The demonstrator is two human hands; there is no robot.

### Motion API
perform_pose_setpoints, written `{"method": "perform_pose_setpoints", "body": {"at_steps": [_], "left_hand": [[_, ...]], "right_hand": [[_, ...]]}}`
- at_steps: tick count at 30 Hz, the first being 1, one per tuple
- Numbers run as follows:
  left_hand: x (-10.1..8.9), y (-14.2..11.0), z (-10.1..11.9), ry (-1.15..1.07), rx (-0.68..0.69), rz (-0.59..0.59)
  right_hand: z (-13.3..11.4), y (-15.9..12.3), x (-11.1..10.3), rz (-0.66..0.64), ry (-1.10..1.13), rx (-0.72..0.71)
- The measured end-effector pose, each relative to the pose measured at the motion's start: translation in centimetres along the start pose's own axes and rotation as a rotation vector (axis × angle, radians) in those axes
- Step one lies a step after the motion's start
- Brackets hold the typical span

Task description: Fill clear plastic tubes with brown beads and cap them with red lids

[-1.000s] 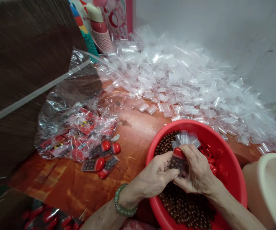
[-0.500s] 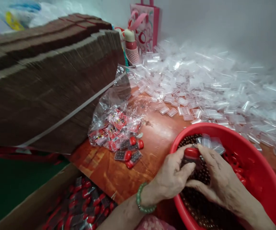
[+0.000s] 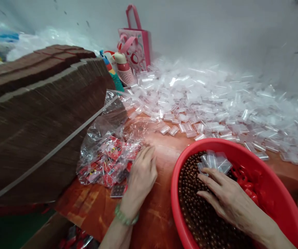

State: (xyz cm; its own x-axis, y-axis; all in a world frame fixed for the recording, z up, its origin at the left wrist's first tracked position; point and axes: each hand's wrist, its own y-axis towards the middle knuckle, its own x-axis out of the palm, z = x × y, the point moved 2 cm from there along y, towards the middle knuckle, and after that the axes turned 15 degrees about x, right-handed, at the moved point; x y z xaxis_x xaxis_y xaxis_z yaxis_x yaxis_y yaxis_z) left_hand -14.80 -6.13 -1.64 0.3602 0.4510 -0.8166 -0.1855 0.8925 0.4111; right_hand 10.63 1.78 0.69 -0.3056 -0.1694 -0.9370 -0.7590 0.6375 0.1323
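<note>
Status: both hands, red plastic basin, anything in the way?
Left hand over flat red-capped clear packs, grip hidden. Right hand spread above glossy brown beads in red plastic basin, fingertips near clear plastic sleeves. Crumpled clear plastic bag beside left hand.

Passage runs over the tabletop (image 3: 161, 197) at lower centre, between left hand (image 3: 143, 169) and red basin (image 3: 175, 190); a brown stack (image 3: 47, 114) bars the left, plastic pieces (image 3: 211, 100) the upper right

no lettering can be read, even on the red packets (image 3: 114, 148).
</note>
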Motion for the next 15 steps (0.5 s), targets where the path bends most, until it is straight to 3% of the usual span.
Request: {"method": "perform_pose_setpoints", "body": {"at_steps": [4,7,10,15], "left_hand": [[4.3,8.0,0.6,-0.016,0.023,-0.102],[7.6,11.4,0.1,0.035,-0.043,-0.129],[9.5,12.1,-0.5,0.080,-0.081,-0.152],[10.7,10.8,-1.1,0.100,-0.064,-0.201]], "right_hand": [[0.3,0.3,-0.5,0.008,-0.024,0.007],[0.4,0.6,-1.1,0.015,-0.032,0.024],[0.5,0.7,-1.5,0.006,-0.042,0.038],[0.5,0.9,-1.7,-0.010,-0.074,0.073]]}}
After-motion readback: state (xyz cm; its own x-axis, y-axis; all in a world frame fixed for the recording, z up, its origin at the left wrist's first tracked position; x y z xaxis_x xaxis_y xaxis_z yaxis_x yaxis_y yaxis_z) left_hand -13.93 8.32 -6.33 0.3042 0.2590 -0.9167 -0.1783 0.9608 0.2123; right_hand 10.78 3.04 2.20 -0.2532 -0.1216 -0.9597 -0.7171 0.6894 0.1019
